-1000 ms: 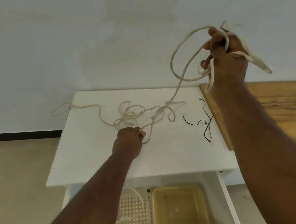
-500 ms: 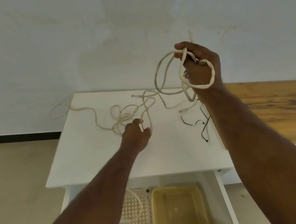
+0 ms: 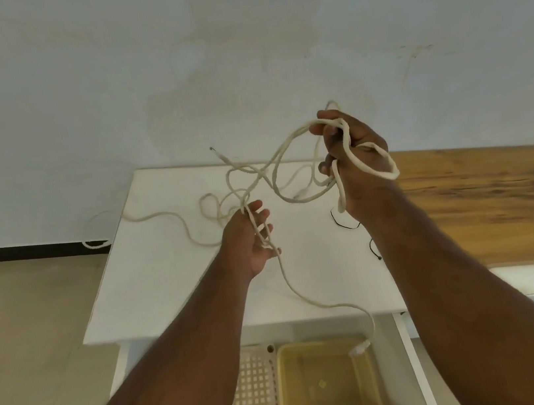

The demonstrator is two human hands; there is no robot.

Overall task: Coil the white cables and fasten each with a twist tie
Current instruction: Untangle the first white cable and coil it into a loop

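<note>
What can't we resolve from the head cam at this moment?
- Loop count in the right hand: its fingers cover the coil.
- Twist ties: partly behind the right forearm; number unclear.
- How many white cables are in the tangle: strands overlap.
- Cable end off the table's left edge: too small.
- Left hand grip on the strand: unclear.

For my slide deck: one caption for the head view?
Right hand grips cable loops; left hand guides the strand above a table.
</note>
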